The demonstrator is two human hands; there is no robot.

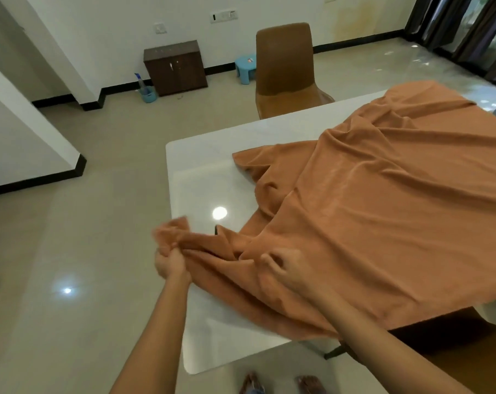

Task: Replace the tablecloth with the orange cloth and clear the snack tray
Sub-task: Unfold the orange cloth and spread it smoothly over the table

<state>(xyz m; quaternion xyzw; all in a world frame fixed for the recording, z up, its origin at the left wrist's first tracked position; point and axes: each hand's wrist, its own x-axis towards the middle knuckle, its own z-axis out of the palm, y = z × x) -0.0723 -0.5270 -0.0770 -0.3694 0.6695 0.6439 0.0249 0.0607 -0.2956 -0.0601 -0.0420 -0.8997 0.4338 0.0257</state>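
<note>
forearms: both reach in from the bottom edge, over the near-left corner of the tabletop [201, 172].
left hand [170, 261]: clamped on a bunched corner of the orange cloth [369, 209], held just off the tabletop's left end.
right hand [281, 268]: fingers curled down onto the cloth beside the left; blur hides whether they pinch a fold, so we cannot tell.
cloth position: rumpled, lying mostly right of and beyond both hands; near edge hangs over the tabletop's side.
bare zone: white left end, far of the left hand, uncovered.
long axis: the tabletop runs from the left end away to the right; the cloth sits shifted right along it.
nearer hand: left, we judge, so the spreading pull should go leftward and far.
snack tray: not in view.
</note>
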